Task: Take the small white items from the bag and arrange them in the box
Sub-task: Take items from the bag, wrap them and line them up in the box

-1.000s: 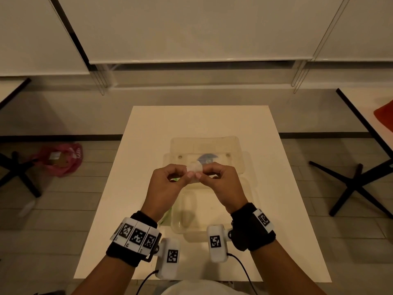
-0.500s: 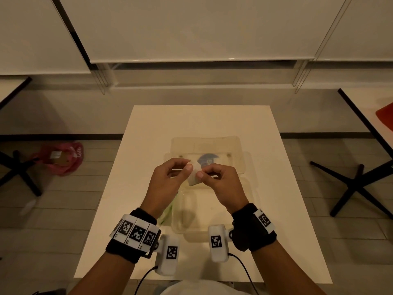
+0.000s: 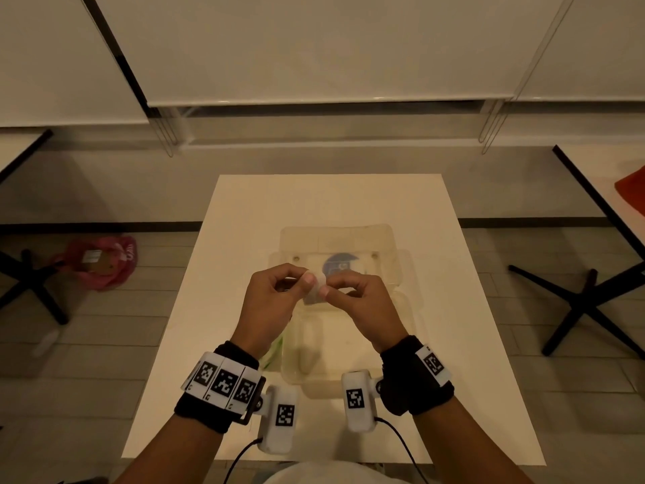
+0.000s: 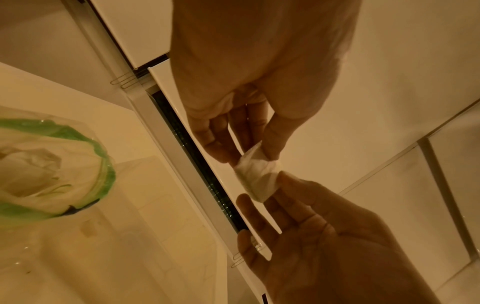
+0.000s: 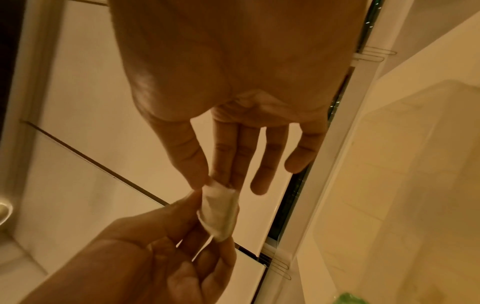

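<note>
Room: pale tiled floor, white roller blinds (image 3: 314, 47) drawn along the far wall, warm dim light.

Far left on the floor, a crumpled pink plastic bag (image 3: 101, 262) with white print, too blurred to read, beside the black cross-shaped base of a neighbouring table (image 3: 31, 284). Centre, a white rectangular tabletop (image 3: 227, 239).

On the table's near left, partly hidden under the left wrist, a clear plastic bag with a green rim (image 4: 52, 164), its mouth open, white material inside.

Left hand (image 3: 270, 302) is raised above the table, thumb and forefinger closed in a narrow pinch on the left edge of a small round white pad (image 3: 317, 287); other fingers are curled. The pad is soft, slightly folded, held in the air over the box, between the two hands.

Right hand (image 3: 363, 305) pinches the pad's right edge with thumb and forefinger; in the right wrist view its remaining fingers (image 5: 270, 160) are stretched out straight and loose.

Below and behind the hands, a clear rectangular plastic box (image 3: 349, 344) with its hinged lid (image 3: 336, 242) laid open away from the person. A round blue label (image 3: 340, 265) shows through the lid; its writing cannot be read.

Both wrists carry black bands with white blocks of black-and-white square markers (image 3: 223, 382).

Far right, another black cross-shaped table base (image 3: 590, 302) and a red-orange object (image 3: 633, 188) at the frame edge on a second table.
</note>
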